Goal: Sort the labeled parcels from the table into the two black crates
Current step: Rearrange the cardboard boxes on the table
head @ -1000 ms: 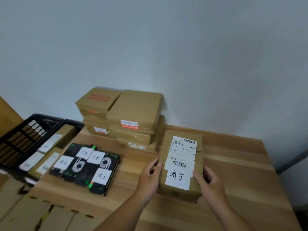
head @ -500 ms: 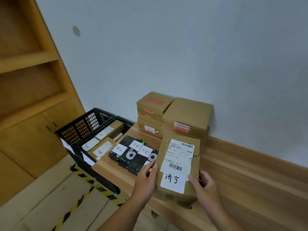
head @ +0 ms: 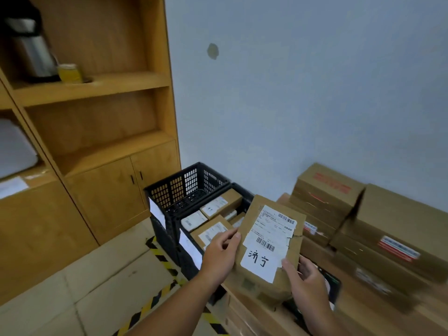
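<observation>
While it was held above the worktop's (head: pixel 431 311) left edge, the parcel (head: pixel 271 238) sat tilted, label up, its far end overlapping the nearer crate (head: pixel 246 196). The left grip (head: pixel 219 257) clasped its left edge, thumb on the top face. The right grip (head: pixel 306 282) clasped the near right corner, fingers curled at the side. The nearer crate held labelled boxes (head: pixel 221 204); the farther crate (head: pixel 184 185) touched its left side. A stack (head: pixel 339 202) occupied the worktop's far edge.
</observation>
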Action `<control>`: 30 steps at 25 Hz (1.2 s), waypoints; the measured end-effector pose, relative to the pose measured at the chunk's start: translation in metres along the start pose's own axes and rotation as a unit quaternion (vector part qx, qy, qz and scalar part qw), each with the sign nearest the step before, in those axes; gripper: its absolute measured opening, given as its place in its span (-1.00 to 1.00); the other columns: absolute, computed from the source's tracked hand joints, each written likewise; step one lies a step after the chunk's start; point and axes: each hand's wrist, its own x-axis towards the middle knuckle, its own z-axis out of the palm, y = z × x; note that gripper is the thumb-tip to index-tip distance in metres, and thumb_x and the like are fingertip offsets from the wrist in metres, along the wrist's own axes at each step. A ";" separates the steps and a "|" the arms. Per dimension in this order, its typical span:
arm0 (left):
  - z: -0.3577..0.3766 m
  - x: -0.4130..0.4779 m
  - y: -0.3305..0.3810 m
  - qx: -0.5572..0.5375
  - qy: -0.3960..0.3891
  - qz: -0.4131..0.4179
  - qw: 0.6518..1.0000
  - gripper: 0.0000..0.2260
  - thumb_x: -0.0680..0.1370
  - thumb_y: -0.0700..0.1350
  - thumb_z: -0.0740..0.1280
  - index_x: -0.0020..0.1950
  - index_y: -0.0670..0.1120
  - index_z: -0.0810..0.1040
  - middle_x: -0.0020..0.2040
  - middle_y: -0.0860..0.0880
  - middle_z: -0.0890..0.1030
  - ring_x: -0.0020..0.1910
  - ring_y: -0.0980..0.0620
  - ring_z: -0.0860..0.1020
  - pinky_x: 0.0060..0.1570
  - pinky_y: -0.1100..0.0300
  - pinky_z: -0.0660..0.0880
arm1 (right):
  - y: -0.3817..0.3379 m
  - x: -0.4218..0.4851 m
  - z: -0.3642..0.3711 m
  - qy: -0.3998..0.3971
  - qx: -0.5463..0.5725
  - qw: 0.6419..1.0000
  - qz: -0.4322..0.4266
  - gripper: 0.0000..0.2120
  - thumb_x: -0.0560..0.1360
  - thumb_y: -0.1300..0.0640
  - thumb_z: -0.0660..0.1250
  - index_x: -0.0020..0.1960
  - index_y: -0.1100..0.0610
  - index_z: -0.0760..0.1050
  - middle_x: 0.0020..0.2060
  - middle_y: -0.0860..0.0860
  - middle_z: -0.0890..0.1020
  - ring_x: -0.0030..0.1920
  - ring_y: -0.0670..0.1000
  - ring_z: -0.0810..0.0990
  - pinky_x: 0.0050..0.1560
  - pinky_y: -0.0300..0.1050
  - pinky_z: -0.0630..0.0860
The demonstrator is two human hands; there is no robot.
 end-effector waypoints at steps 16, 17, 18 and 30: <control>-0.097 0.260 0.027 0.017 -0.039 -0.050 0.998 -0.86 0.64 0.16 0.31 0.10 0.43 0.56 0.12 0.17 0.67 -0.10 0.28 0.67 -0.12 0.22 0.65 | -0.048 0.199 0.172 -0.002 0.003 1.000 0.007 -0.76 0.55 0.05 0.46 0.20 -0.08 0.57 0.02 -0.17 0.71 -0.02 -0.13 0.71 -0.15 -0.19 0.66; -0.098 0.277 0.029 0.017 -0.051 -0.049 0.997 -0.85 0.64 0.14 0.31 0.16 0.39 0.58 0.14 0.16 0.67 -0.10 0.27 0.68 -0.09 0.19 0.67 | -0.050 0.210 0.178 0.002 0.001 1.000 0.005 -0.74 0.55 0.05 0.46 0.22 -0.09 0.56 0.03 -0.18 0.70 -0.05 -0.14 0.72 -0.18 -0.24 0.65; -0.098 0.298 0.030 0.017 -0.069 -0.047 0.996 -0.81 0.64 0.13 0.31 0.24 0.32 0.59 0.15 0.15 0.67 -0.07 0.24 0.69 -0.05 0.16 0.68 | -0.050 0.225 0.185 0.012 -0.001 1.000 0.005 -0.72 0.55 0.04 0.46 0.24 -0.08 0.55 0.04 -0.17 0.70 -0.06 -0.16 0.72 -0.21 -0.25 0.65; -0.073 0.539 0.020 0.090 -0.324 -0.051 0.940 -0.65 0.60 0.05 0.42 0.39 0.11 0.58 0.20 0.08 0.67 0.17 0.08 0.65 0.18 0.06 0.64 | -0.041 0.356 0.254 0.213 -0.037 0.973 0.080 -0.71 0.59 0.10 0.41 0.29 -0.10 0.58 0.06 -0.16 0.73 -0.01 -0.23 0.70 -0.10 -0.27 0.64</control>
